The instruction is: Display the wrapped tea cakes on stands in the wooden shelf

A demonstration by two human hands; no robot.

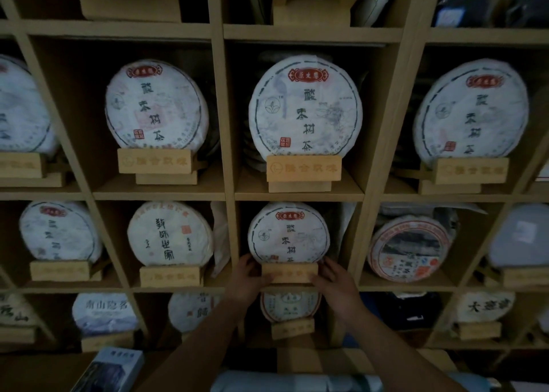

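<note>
Head view, landmark: the wooden stand (pixel 289 273) in the centre compartment of the wooden shelf (pixel 230 195), the one being handled.
Tea cake: a wrapped tea cake (pixel 288 233) sits upright on that stand, face outward, its lower edge down behind the front board; the lean looks meant to show the label.
Left hand: the left hand (pixel 248 279) grips the left end of the stand, fingers curled round its corner, thumb near the cake's lower edge.
Right hand: the right hand (pixel 334 280) grips the right end, fingers bent over the front and side.
Reason for hold: judged, both ends are taken so the stand can be squared and centred without tipping the cake.
Directly above the stand: a larger-looking cake of the same label (pixel 306 109) on its own stand (pixel 303 168), set square to the front.
Left of the stand: a neighbouring cake with different characters (pixel 170 233), likewise seated.
Right of the stand: a cake with a coloured picture wrapper (pixel 411 247); I see no stand under it from here.
Below the stand: a cake (pixel 291 305), partly hidden by the hands.
Progress: judged near complete for this compartment; only alignment left.
</note>
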